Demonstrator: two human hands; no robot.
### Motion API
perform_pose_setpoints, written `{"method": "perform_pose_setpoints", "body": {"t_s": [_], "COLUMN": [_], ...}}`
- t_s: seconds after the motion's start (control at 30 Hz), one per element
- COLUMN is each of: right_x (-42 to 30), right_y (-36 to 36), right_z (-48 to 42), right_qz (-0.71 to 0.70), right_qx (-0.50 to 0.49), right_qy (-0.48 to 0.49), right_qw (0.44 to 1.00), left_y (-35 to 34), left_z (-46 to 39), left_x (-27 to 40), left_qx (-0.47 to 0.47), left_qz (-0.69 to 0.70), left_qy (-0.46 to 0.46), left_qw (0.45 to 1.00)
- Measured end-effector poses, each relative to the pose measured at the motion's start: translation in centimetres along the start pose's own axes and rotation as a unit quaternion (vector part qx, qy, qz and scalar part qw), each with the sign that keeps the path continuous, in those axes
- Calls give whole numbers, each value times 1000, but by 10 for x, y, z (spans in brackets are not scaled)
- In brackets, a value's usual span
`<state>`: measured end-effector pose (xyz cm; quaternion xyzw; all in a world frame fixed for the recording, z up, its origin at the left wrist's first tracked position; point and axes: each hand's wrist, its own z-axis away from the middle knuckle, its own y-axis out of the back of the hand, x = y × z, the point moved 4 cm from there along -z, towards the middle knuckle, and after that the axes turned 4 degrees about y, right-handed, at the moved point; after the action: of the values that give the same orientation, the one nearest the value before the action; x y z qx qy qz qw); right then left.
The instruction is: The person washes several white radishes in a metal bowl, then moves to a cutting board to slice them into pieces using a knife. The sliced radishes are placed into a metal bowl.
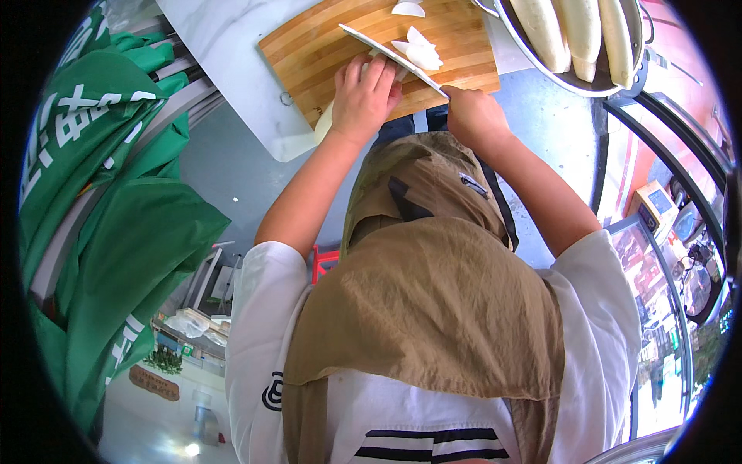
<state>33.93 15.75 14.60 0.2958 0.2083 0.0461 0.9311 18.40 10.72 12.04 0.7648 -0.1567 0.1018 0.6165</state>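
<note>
My right hand [476, 116] is closed on the handle of a kitchen knife [394, 56], whose blade slants up and left over a wooden cutting board [307, 58]. Bent fingers of my left hand [366, 93] press on a white radish [326, 123], close beside the blade. Most of the radish is hidden under that hand and wrist; one end shows at the board's lower left edge. On the far side of the blade lie several cut white slices [422, 49], with more pieces [408, 8] near the top edge of the view.
A marble-patterned tabletop [232, 64] carries the board. At the upper right, a metal pot [606, 91] holds several whole white radishes [542, 32]. Green fabric with white writing [116, 232] hangs at the left. A red stool [323, 262] stands on the floor behind my left arm.
</note>
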Motion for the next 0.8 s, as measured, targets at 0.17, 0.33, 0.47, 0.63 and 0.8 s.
{"method": "perform_pose_setpoints", "body": {"t_s": [0.17,0.33,0.47,0.63,0.8], "right_x": [8,0,-2,-7,-4], "right_y": [7,28,31,19,-3], "right_z": [7,48,52,33,1], "right_qz": [-15,-11,-8,3,17], "right_qx": [20,30,21,-1,-12], "right_qy": [18,23,33,12,-2], "right_qw": [1000,999,999,1000,1000], "left_y": [1,-1,0,1,0], "left_z": [0,3,2,3,3], "left_x": [-3,-3,-2,-1,1], "left_qx": [11,-1,9,15,-2], "left_qz": [1,-9,-5,-1,0], "left_qy": [-3,5,-3,-5,-1], "left_qw": [1000,1000,1000,1000,1000]}}
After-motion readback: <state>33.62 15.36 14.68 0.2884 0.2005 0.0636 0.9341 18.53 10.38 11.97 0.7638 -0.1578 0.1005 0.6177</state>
